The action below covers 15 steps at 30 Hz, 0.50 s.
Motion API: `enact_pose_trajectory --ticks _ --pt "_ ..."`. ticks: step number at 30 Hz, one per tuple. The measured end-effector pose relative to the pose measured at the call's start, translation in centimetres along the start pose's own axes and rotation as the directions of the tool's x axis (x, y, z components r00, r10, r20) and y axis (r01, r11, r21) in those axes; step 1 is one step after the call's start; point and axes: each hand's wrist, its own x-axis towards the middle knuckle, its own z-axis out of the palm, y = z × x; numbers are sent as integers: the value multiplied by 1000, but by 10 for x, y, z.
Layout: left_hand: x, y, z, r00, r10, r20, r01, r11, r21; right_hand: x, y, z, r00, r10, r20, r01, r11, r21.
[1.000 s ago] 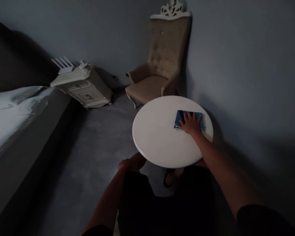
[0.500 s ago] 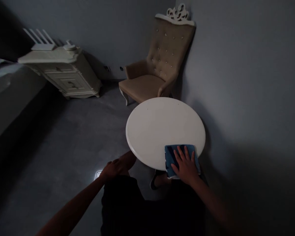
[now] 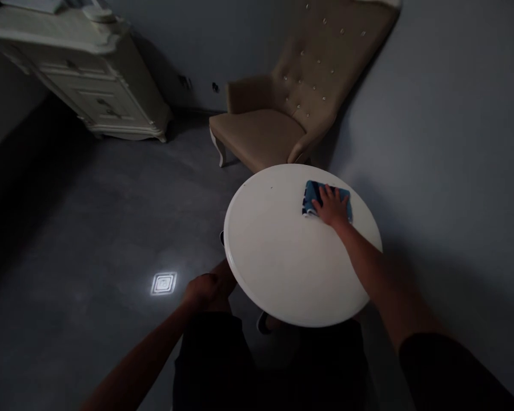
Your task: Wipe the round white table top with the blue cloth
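A blue cloth (image 3: pixel 310 194) with darker patches and a pale edge lies folded on the white round table (image 3: pixel 278 257), towards its far right side. My right hand (image 3: pixel 333 206) presses flat on top of it with the fingers spread, the arm stretched over the table. On my bent left knee, beside the table's near left edge, rests my left hand (image 3: pixel 201 289). It is dark there, and its fingers are hard to make out.
Behind the table stands a tan buttoned armchair (image 3: pixel 257 134), close to its far rim. A pale carved cabinet (image 3: pixel 107 97) is at the upper left. The grey wall (image 3: pixel 445 142) runs along the right. A bright square light patch (image 3: pixel 163 283) shows on the floor.
My right hand has slid the cloth from the table's near right edge away to its far right part. The view has tilted down and come closer. My left hand stays on the knee.
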Motion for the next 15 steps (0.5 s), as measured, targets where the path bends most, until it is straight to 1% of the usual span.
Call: enact_pose_trajectory --ticks 2,4,6,8,9,11,13,15 --pt "2 3 -3 1000 -9 6 9 1000 -4 48 3 -4 999 32 -8 -32 999 1" --pt "5 2 -4 1000 -22 -2 22 1000 -12 87 7 -3 998 59 -27 -58 998 20" --pt "7 0 -4 999 -39 -23 38 999 -28 114 10 -1 995 84 -53 -81 996 48" --pt "8 -1 -3 998 -58 -30 57 998 -38 127 12 2 993 97 -71 -92 993 74" --pt "7 0 -4 997 -65 -32 63 997 -35 129 13 2 992 99 -72 -93 992 82" --pt "6 4 -6 997 -74 -27 74 997 -23 121 11 1 994 92 -54 -87 993 83" --pt "3 11 -8 997 -73 -17 73 997 -12 101 7 -2 997 74 -32 -72 995 63" --pt "-1 18 -9 997 -69 -22 69 998 2 71 3 -4 998 58 -11 -58 998 36"
